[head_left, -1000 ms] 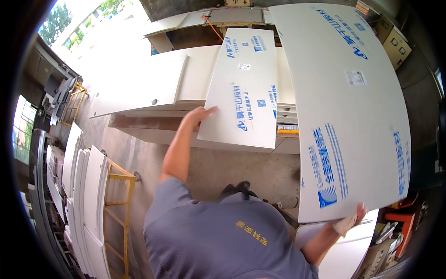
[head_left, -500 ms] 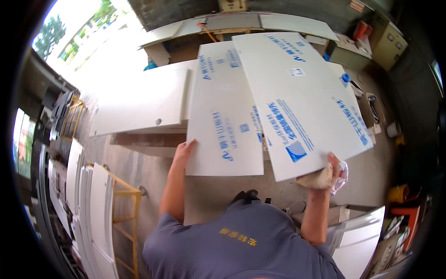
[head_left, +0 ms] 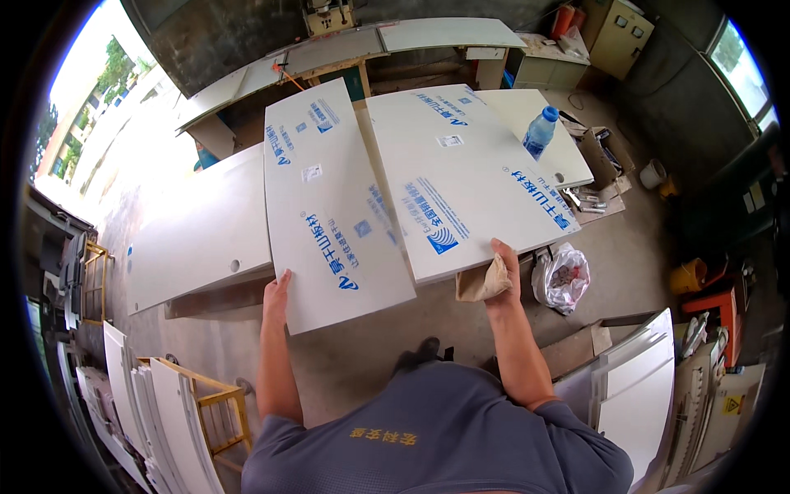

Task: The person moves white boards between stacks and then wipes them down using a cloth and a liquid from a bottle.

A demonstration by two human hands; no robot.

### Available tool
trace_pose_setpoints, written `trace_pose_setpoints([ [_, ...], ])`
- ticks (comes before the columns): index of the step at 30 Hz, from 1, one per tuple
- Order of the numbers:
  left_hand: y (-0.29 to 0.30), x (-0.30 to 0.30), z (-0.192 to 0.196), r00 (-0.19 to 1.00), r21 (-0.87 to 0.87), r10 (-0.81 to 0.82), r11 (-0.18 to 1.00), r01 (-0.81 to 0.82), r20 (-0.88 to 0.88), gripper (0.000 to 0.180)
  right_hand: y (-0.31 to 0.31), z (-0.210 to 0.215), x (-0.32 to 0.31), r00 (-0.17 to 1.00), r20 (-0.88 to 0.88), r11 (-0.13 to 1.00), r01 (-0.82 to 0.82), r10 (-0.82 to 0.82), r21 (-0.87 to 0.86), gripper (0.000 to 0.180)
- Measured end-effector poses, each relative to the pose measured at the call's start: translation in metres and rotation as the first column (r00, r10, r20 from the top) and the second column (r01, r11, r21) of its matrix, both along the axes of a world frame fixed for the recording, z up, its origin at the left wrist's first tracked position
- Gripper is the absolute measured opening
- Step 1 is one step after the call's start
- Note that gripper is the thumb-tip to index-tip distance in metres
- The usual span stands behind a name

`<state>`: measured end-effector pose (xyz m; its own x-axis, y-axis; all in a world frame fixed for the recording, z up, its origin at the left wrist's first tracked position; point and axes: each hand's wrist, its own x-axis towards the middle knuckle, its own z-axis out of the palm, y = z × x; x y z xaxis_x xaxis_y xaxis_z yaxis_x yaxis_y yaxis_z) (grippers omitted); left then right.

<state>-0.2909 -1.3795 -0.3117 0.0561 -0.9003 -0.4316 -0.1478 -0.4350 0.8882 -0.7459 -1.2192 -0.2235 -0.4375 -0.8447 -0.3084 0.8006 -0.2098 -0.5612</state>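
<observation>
The left hand (head_left: 277, 292) grips the near lower corner of a long white panel (head_left: 333, 206) covered in film with blue print, its fingers (head_left: 285, 278) laid flat on the top face at the edge; how the thumb sits underneath cannot be seen. This left panel lies lengthwise away from the person, partly over a plain white board (head_left: 197, 235) that sits to its left on the table (head_left: 214, 300) and shows a small round hole near its near edge. Just beside the left panel, on its right, lies a second, wider panel (head_left: 461, 169) with the same blue-printed film; the two run side by side with a narrow gap that widens toward the far end. The right hand (head_left: 504, 267) holds the near edge of this second panel, fingers (head_left: 502, 247) curled over the top, and a crumpled tan cloth (head_left: 481, 284) is bunched against the palm under that edge. Beyond the second panel, at its far right corner, a clear plastic bottle (head_left: 540, 132) with a blue cap stands on another white board (head_left: 539, 136). On the concrete floor (head_left: 362, 362) to the right of the right hand sits a knotted plastic bag (head_left: 561, 276). Left of the person, more white boards stand on edge in a yellow rack (head_left: 218, 412).
</observation>
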Motion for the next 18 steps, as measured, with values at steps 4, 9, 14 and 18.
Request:
trace_pose_setpoints([
  [4,-0.006,0.018,-0.005,0.978,0.099,0.064,0.991,-0.085,0.199,0.053,-0.005,-0.056,0.000,0.996,-0.086,0.998,0.000,0.005,0.058,0.042],
  [9,-0.019,0.089,-0.037,0.537,-0.641,0.774,0.605,-0.472,0.335,0.057,-0.004,-0.108,-0.028,0.937,-0.197,0.855,-0.160,0.289,0.493,0.049],
  [14,-0.101,0.163,-0.070,0.401,-0.524,0.755,0.651,-0.549,0.518,0.123,-0.020,-0.137,-0.021,0.931,-0.258,0.875,-0.114,0.260,0.470,0.049],
  [18,-0.132,0.163,-0.084,0.426,-0.510,0.724,0.686,-0.519,0.542,0.136,-0.022,-0.159,-0.042,0.843,-0.223,0.795,-0.325,0.489,0.512,0.056],
])
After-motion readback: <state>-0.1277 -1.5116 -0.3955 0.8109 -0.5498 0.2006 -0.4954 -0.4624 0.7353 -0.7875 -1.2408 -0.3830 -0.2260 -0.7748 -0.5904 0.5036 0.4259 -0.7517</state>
